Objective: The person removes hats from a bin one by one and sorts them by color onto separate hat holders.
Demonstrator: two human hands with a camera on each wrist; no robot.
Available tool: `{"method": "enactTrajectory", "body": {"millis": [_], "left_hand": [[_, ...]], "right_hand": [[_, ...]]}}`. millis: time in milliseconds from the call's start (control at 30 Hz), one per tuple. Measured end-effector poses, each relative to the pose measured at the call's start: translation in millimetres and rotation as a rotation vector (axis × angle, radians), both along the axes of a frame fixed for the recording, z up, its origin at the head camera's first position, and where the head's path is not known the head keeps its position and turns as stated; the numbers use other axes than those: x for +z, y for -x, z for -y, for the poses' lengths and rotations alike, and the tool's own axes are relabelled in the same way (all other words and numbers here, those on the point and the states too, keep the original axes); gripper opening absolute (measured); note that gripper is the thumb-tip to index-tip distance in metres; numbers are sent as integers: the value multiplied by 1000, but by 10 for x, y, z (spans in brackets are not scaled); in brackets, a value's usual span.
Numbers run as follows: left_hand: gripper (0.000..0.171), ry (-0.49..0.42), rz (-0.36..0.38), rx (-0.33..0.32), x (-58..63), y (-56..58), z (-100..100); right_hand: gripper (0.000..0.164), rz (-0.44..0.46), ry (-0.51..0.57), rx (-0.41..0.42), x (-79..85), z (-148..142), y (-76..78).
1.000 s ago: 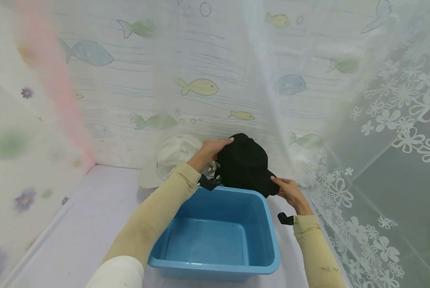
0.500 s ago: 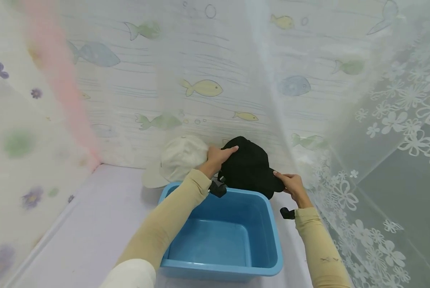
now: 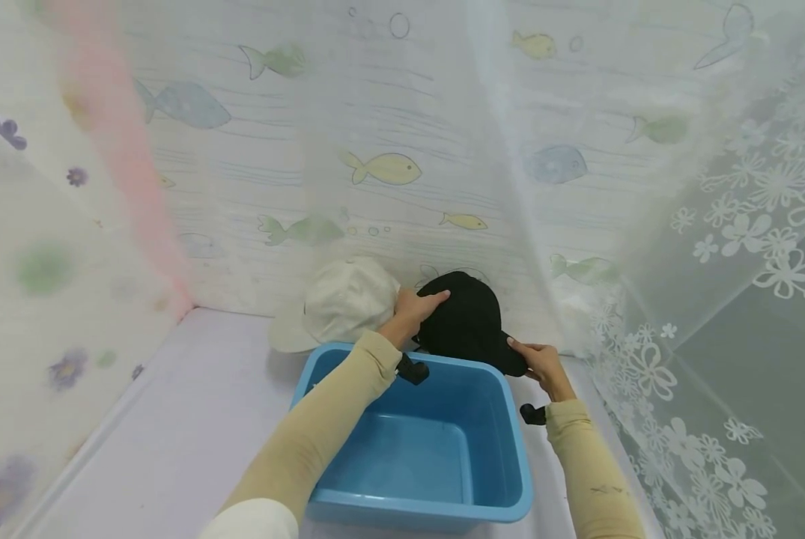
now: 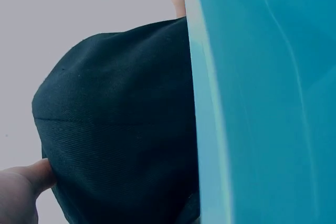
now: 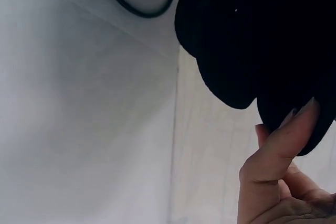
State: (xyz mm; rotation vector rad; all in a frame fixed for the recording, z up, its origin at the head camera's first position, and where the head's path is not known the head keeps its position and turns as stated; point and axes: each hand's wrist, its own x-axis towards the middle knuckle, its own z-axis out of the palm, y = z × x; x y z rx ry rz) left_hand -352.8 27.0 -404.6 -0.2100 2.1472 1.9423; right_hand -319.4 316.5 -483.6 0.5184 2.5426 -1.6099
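A black cap (image 3: 459, 318) is held between both hands behind the blue basin, its brim pointing right. My left hand (image 3: 415, 311) grips the crown's left side, thumb laid over the front of it. The brim is pinched by my right hand (image 3: 544, 365), thumb on top and fingers beneath. In the left wrist view the dark crown (image 4: 115, 114) fills the middle, with the left thumb at its edge. The right wrist view shows the right fingers on the brim (image 5: 283, 114). A cream cap (image 3: 351, 299) sits left of the black one, partly behind the left hand.
The blue basin (image 3: 436, 513) stands in front of the caps, under my left forearm. A pale cloth (image 3: 207, 404) covers the surface. Sheer fish-print curtain (image 3: 375, 97) hangs behind, and floral netting (image 3: 746, 359) hangs close on the right.
The black cap has been lowered slightly behind the basin's rear rim, both hands moving down with it. The view has shifted a little, and the cream cap looks unmoved.
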Motion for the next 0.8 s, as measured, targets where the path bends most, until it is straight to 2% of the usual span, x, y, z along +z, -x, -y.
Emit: {"method": "enactTrajectory", "body": {"millis": [200, 567, 700, 800], "left_hand": [[93, 37, -18, 3, -61, -25, -5], [104, 32, -52, 31, -106, 2, -48], [98, 17, -50, 19, -99, 29, -59], [91, 25, -37, -20, -44, 38, -48]], "right_hand": [[73, -12, 13, -23, -44, 4, 13], [71, -46, 49, -35, -196, 64, 29], [72, -60, 33, -27, -211, 64, 36], [69, -77, 22, -12, -203, 58, 38]]}}
